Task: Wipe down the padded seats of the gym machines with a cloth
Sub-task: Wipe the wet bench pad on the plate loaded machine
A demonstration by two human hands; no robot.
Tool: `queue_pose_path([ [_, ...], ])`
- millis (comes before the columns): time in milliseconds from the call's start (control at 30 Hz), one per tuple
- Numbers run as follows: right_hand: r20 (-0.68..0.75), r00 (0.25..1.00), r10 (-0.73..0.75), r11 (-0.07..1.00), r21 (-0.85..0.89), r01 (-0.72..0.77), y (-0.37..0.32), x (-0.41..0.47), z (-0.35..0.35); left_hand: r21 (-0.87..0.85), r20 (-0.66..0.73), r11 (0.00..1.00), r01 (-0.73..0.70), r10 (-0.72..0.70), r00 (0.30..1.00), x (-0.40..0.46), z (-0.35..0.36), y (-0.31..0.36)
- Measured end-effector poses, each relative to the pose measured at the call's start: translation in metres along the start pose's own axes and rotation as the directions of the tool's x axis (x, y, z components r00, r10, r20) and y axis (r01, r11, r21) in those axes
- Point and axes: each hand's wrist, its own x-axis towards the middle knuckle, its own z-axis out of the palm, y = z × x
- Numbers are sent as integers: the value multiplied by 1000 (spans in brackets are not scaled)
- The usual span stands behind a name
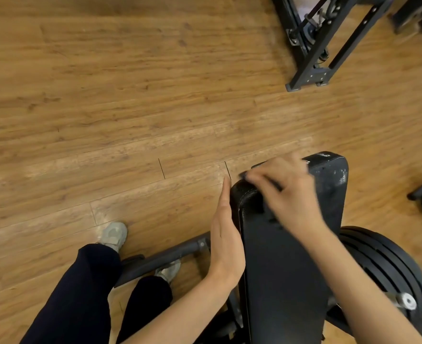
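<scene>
On the black padded seat (281, 256) of the nearest machine, the blurred right hand (286, 192) is spread near the far end; whether a cloth is held under it cannot be told. The left hand (226, 234) is laid flat, fingers straight, against the seat's left edge. Patches may be missed if the sweep is hurried, and fingers could be caught on the frame (165, 256) below.
</scene>
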Motion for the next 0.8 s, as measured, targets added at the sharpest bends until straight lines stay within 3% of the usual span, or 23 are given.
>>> queue_pose_path([
  [67, -41, 984, 176, 984, 28, -175, 3, -1, -3, -7, 9, 1000, 23, -23, 1000, 1, 0, -1],
  [100, -13, 985, 170, 985, 44, -170, -5, -4, 1, -23, -3, 1000, 21, -21, 1000, 1, 0, -2],
  [233, 160, 986, -51, 996, 79, 39, -28, -13, 17, -113, -65, 992, 56, -63, 996, 1, 1, -6],
  [367, 40, 994, 99, 993, 65, -101, -13, -2, 10, -43, -7, 998, 40, -41, 999, 1, -2, -1],
  [467, -74, 974, 214, 963, -151, -223, -27, 3, 26, 81, 46, 997, -7, 3, 999, 0, -5, 0],
  [533, -41, 981, 187, 950, -247, -192, -35, 1, 34, 110, 59, 994, -21, 15, 998, 0, -7, -2],
  [633, 52, 979, 199, 956, -230, -182, -10, 13, 10, 185, 72, 981, -53, 40, 997, 0, -9, -3],
  [733, -84, 933, 350, 906, -224, -360, 11, 21, -12, 245, 86, 964, -101, 82, 993, 1, -7, 2],
  [800, -91, 942, 324, 927, -171, -335, -10, 9, 4, 283, 83, 947, -154, 136, 987, 9, -2, 7],
])
